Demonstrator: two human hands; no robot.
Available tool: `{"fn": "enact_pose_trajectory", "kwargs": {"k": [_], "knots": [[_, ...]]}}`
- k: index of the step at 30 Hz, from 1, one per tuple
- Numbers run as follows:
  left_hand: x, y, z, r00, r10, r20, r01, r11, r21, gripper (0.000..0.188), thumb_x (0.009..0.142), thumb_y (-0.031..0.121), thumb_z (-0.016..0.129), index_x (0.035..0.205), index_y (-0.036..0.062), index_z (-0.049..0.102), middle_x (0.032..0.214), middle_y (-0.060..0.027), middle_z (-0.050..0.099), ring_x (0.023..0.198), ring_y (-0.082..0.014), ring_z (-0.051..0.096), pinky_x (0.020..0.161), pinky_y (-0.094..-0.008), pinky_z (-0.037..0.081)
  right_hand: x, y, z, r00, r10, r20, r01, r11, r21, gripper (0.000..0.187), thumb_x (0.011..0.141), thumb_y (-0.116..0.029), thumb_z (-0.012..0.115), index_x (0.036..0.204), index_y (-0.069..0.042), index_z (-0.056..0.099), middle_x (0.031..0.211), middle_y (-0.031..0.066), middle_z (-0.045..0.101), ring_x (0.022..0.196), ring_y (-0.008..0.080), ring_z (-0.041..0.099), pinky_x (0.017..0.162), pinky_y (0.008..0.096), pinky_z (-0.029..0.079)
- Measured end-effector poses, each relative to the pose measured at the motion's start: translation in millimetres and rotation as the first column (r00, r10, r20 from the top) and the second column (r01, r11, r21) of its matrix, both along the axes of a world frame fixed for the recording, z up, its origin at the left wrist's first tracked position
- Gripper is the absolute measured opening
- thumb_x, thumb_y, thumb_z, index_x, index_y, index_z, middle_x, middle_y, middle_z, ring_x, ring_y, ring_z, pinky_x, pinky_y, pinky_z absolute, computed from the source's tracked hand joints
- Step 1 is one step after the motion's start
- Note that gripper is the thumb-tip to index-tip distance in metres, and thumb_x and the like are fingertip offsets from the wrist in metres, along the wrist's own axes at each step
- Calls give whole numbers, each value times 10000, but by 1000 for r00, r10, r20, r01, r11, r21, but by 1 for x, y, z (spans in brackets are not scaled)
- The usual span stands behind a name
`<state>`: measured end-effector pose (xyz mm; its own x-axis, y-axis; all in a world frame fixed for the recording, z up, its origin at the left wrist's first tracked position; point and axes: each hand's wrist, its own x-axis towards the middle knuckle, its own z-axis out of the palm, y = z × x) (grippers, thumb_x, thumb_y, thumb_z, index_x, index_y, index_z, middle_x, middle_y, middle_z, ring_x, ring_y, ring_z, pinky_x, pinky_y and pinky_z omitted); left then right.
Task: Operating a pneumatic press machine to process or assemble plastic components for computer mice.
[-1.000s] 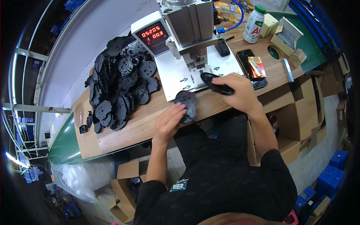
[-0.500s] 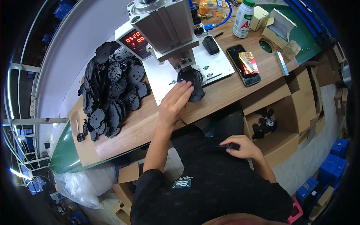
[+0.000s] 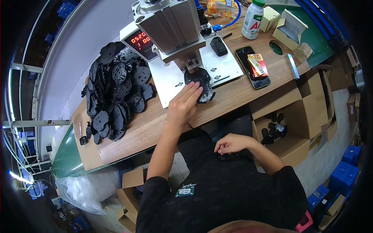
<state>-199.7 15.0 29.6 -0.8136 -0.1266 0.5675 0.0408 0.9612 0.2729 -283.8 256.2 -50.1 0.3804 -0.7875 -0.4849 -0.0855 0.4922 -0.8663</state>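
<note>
Under the head of a grey bench press (image 3: 173, 31), a black plastic part (image 3: 204, 86) sits on the white base plate (image 3: 165, 87). It has a rounded end and a narrower end that reaches toward me. My left hand (image 3: 182, 106) is on the part's left side, fingers together and fingertips over its surface; the thumb is hidden. Above my lap is my right hand (image 3: 232, 144), its fingers curled and pointing left. Something dark shows beneath those fingers, hard to make out against my black clothing. Left of the press lies a large heap of black plastic plates (image 3: 118, 93).
A small black block (image 3: 218, 46) lies on the base plate. Farther right are a phone (image 3: 243, 58) with a red box (image 3: 259, 66) on it, a white bottle (image 3: 252, 21) and an open carton (image 3: 289, 29). Below the table edge, a cardboard box (image 3: 289, 149) holds several black pieces.
The part at the press now shows its ribbed inside; before, it looked smooth. My left fingers moved slightly right onto it. My right hand moved left over my lap, its dark piece now mostly hidden.
</note>
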Motion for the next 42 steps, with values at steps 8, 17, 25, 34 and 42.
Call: {"fn": "enact_pose_trajectory", "kwargs": {"k": [8, 17, 25, 34, 42], "knots": [[-4, 0, 0, 1000, -1, 2, 1, 999, 46, 457, 666, -91, 684, 1102, 38, 730, 1193, -116, 713, 1162, -286, 663, 1013, -392, 539, 12, 5, -15, 944, 4, -329, -147, 900, -411, 241, 934, -224, 662, 1074, -40, 731, 915, 115, 738, 769, 246, 688, 727, 343, 537], [-3, -5, -7, 999, -22, -26, 24, 997, 78, 489, 648, -105, 674, 1110, 44, 729, 1200, -117, 711, 1178, -286, 655, 1036, -401, 527, -3, 3, -8, 957, 144, -252, -180, 976, -124, 192, 879, -150, 681, 1028, -49, 749, 872, 93, 752, 760, 211, 712, 703, 329, 551], [-2, -5, -8, 999, -33, 3, 32, 994, 106, 510, 636, -110, 668, 1115, 53, 731, 1205, -112, 710, 1181, -284, 654, 1047, -399, 519, -7, -3, -43, 969, 240, -55, -232, 966, 114, 248, 829, -109, 685, 1041, 8, 738, 858, 85, 737, 730, 155, 692, 673, 294, 555], [-5, -2, -4, 1000, -17, 0, 17, 994, 108, 507, 628, -126, 653, 1097, 46, 742, 1183, -122, 719, 1158, -296, 667, 1024, -384, 531, -4, -13, -93, 908, 350, 231, -389, 908, 157, 206, 857, -145, 708, 1020, -23, 731, 866, -4, 686, 768, 86, 623, 682, 268, 543], [-3, 1, -3, 1000, 9, 5, -10, 995, 99, 500, 628, -131, 646, 1084, 48, 748, 1168, -127, 724, 1144, -302, 675, 1005, -382, 538, -1, -16, -81, 931, 342, 126, -350, 935, 47, 187, 837, -119, 709, 993, -18, 727, 870, 7, 690, 760, 107, 614, 713, 281, 534]]}}
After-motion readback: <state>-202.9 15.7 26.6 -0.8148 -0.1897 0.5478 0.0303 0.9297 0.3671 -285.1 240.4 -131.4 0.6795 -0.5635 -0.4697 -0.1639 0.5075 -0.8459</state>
